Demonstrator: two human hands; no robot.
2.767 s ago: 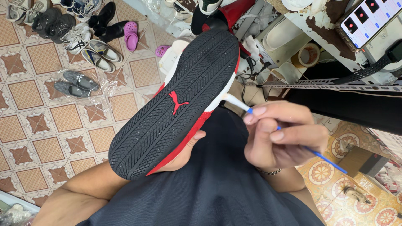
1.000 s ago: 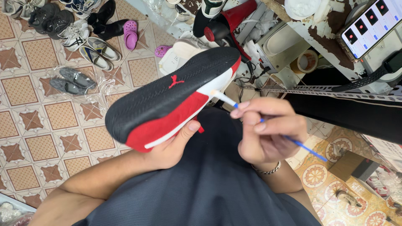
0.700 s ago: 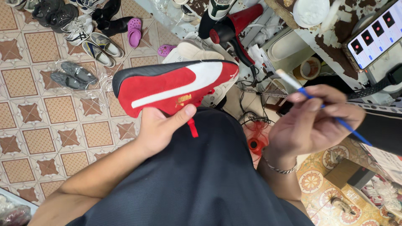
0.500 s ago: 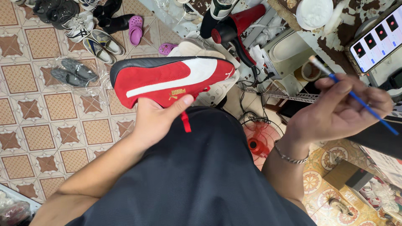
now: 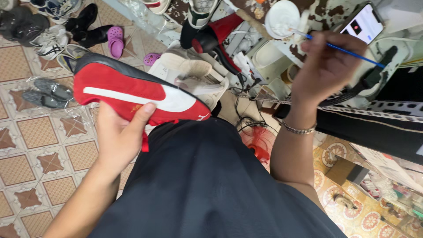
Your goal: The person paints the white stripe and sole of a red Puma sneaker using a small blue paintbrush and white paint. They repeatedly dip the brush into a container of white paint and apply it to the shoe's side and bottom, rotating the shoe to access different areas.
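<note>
My left hand (image 5: 119,136) grips a red sneaker (image 5: 132,94) with a white side stripe and black sole edge, held on its side over my dark-clothed lap. A red lace hangs below it. My right hand (image 5: 324,66) is raised to the upper right and holds a thin blue-handled brush (image 5: 339,49). The brush tip reaches into a small white cup of white paint (image 5: 282,17) on the paint-stained bench. A metal bracelet sits on my right wrist.
A red and black hair dryer (image 5: 216,39) and a beige shoe (image 5: 189,72) lie past the sneaker. A phone (image 5: 363,24) leans at the top right. Several shoes (image 5: 48,31) and purple clogs are scattered on the patterned tiled floor at left. A small red fan (image 5: 260,143) stands below.
The sneaker has turned from sole-up to its red side facing me. My right hand lifted the brush away from the shoe and up to the white paint cup.
</note>
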